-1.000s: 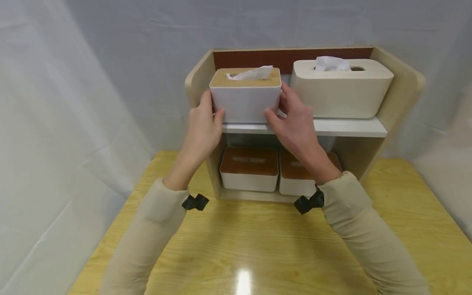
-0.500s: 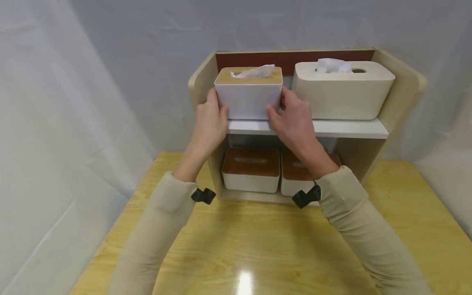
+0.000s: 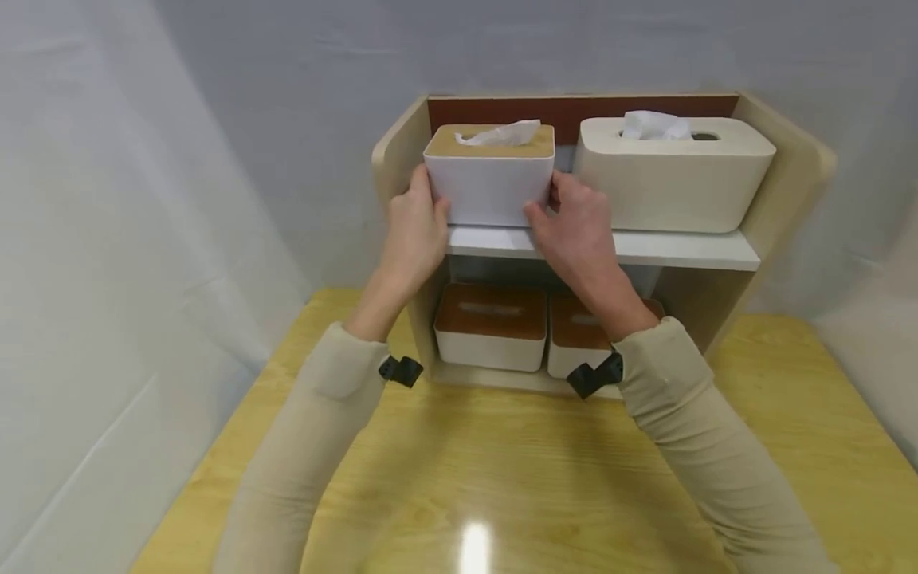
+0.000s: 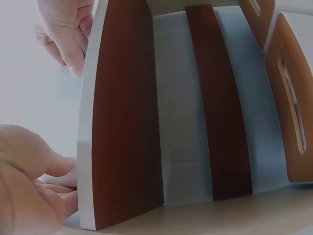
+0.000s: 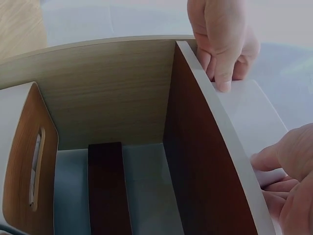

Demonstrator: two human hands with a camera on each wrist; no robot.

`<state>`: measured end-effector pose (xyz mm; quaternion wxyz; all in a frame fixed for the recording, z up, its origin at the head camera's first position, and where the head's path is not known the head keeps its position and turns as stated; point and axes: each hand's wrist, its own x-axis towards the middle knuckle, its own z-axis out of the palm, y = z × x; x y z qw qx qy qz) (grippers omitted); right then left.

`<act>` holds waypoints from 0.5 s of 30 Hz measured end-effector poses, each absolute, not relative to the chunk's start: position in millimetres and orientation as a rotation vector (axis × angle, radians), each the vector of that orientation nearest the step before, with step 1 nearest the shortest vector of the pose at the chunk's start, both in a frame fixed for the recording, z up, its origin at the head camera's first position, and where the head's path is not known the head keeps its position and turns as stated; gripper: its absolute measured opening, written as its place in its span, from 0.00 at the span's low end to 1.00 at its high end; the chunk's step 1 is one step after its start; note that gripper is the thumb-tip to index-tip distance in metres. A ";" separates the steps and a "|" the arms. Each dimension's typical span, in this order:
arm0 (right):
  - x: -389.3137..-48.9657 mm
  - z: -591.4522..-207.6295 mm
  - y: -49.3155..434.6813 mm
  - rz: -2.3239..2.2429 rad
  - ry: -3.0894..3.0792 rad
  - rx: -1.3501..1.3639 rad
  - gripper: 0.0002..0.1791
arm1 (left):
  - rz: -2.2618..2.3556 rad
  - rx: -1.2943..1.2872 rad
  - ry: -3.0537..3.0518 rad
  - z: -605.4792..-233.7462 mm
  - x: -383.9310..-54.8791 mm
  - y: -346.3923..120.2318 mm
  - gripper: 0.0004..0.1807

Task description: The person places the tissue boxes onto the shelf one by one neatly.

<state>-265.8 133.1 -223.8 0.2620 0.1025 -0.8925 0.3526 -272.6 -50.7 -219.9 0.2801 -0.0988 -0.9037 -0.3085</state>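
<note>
On the left of the upper shelf (image 3: 495, 241) stands a white tissue box (image 3: 491, 191) with a light wooden lid and a tissue poking out. My left hand (image 3: 416, 231) grips its left side, thumb on the front face. My right hand (image 3: 577, 231) grips the right side the same way. In the right wrist view, both thumbs press the white front of the tissue box (image 5: 249, 107). The fingers behind the box's sides are partly hidden. A larger cream tissue box (image 3: 674, 187) sits just right of my right hand.
Two white boxes with brown wooden lids, a left one (image 3: 491, 327) and a right one (image 3: 574, 339), stand on the lower level. My right forearm partly covers the right one. The rack's side panels (image 3: 785, 175) rise at both ends. Below is a yellow wooden table (image 3: 466, 470).
The white tissue box has slid back, deeper onto the shelf, with both hands following it. More of the shelf's front strip shows now. The head view has shifted slightly.
</note>
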 end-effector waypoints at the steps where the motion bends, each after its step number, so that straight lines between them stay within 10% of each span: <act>1: -266.4 -223.7 133.0 0.955 -2.412 0.270 0.22 | -0.831 -0.273 -2.422 -219.8 -274.0 -51.0 0.21; 15: -272.6 -224.8 111.3 0.976 -2.418 0.287 0.21 | -0.848 -0.240 -2.408 -222.5 -277.7 -77.9 0.23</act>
